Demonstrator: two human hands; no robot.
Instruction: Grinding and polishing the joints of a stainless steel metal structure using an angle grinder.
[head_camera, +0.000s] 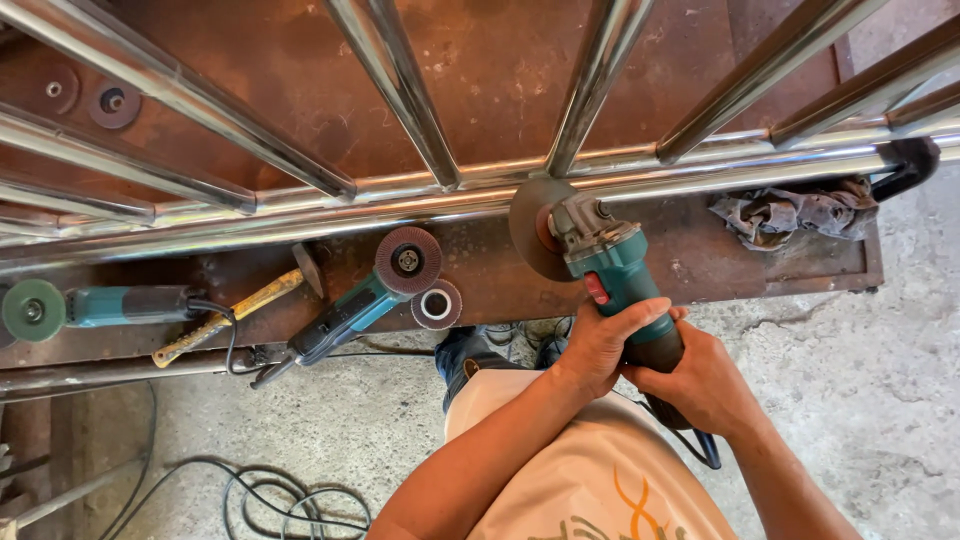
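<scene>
head view, catalogue of what lies before you.

item: teal angle grinder, held in both hands, nose pointing far, its disc set against the near rail of the polished steel railing frame, right beside the joint where an upright bar meets that rail.

item: your left hand, fingers wrapped fully round the grinder body just behind the red switch, no gap showing.

item: your right hand, closed round the dark rear handle nearer to you, the power cord trailing out beneath it.

item: rusty steel bench, carrying the frame and the spare tools.

item: second grinder with a flap disc, lying idle left of your work; a loose flap disc just beside its head.

item: third grinder with a green pad, far left on the bench, untouched.

item: yellow-handled hammer between those two grinders.

item: grey rag, bunched at the right end, by a black clamp handle.

item: loose cables on the concrete floor, near left.

step in hand, as judged: dressing a joint on the near rail. whether the disc is spinning cannot be told. the next move would call for a steady two-handed grip, light even pressure, and a slow pass along the rail without digging into the polish.
</scene>
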